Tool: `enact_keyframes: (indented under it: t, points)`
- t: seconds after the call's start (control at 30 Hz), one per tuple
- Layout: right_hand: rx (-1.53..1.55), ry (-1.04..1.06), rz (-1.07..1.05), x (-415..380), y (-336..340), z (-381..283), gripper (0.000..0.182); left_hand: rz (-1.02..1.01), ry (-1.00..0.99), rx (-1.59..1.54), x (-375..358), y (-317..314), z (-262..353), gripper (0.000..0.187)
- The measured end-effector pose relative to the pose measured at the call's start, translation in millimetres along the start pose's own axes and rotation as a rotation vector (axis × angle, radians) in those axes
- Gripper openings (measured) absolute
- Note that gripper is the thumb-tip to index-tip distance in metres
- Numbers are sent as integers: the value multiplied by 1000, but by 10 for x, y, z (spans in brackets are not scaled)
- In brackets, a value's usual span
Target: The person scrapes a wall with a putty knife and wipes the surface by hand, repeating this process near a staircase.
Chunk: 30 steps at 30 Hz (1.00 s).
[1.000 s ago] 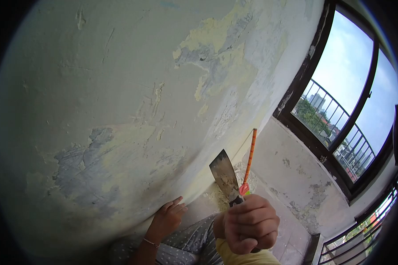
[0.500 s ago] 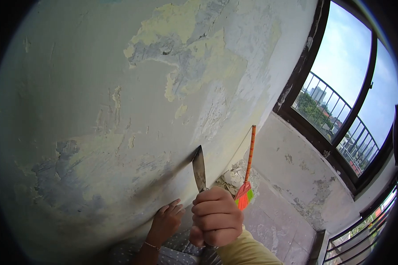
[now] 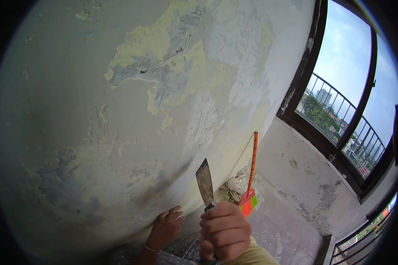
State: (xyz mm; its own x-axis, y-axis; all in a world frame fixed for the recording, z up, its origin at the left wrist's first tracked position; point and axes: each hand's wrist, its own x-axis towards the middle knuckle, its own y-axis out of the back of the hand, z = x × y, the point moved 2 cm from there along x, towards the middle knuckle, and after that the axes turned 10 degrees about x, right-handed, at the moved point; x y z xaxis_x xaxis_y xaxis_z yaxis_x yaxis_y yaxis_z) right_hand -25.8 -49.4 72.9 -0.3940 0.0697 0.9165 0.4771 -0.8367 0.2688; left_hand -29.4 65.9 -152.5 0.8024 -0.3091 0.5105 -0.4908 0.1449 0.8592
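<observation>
My right hand is wrapped round the dark handle of a putty knife. Its flat, stained metal blade points up and stands apart from the wall, as far as I can see. Lower down and to the left, my left hand rests against the base of the wall, fingers stretched out and holding nothing. A thin bracelet circles that wrist. The wall's paint has flaked off in patches, baring yellow and grey layers.
An orange-handled broom with pink and green bristles leans in the corner. Rubble lies beside it on the tiled floor. A dark-framed window is at the right, above a low, peeling wall.
My right hand and the putty knife have moved slightly right and down, and the blade has turned to show more of its flat face. My left hand stays at the wall.
</observation>
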Motion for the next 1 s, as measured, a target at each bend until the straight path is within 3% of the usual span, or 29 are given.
enact_keyframes:
  t: [0.1, 0.13, 0.2, 0.33, 0.37, 0.43, 0.5, 0.67, 0.8, 1.0]
  points:
    - [148, 39, -64, 22, -4, 67, 26, -7, -11, 1, -6, -36, 11, 18]
    - [-46, -93, -27, -9, 9, 227, 24, -13, -12, -57, 18, 20, -7, 19]
    - [-156, -195, -133, -8, 30, 188, 25, 6, -39, -36, -28, -18, -18, 18]
    - [-388, -302, 102, -167, -102, -17, 26, -56, -69, 107, -167, -225, -16, 16]
    - [-363, -150, 161, -133, -155, 59, 24, -94, -74, 130, -188, -332, -30, 18]
    - [-441, -135, 167, -137, -159, 9, 20, -43, -31, 157, -264, -491, -24, 15]
    - [-324, -85, 111, -212, -48, 42, 19, -72, -22, 227, -260, -403, -4, 15]
    - [-209, -263, 192, -303, -18, 131, 18, -68, -27, 233, -280, -384, 15, 16]
    - [-49, -277, 201, -382, 101, 256, 17, -1, -15, 298, -277, -405, -3, 16]
    - [-26, -302, 197, -302, 74, 291, 18, 33, -29, 241, -272, -451, 8, 14]
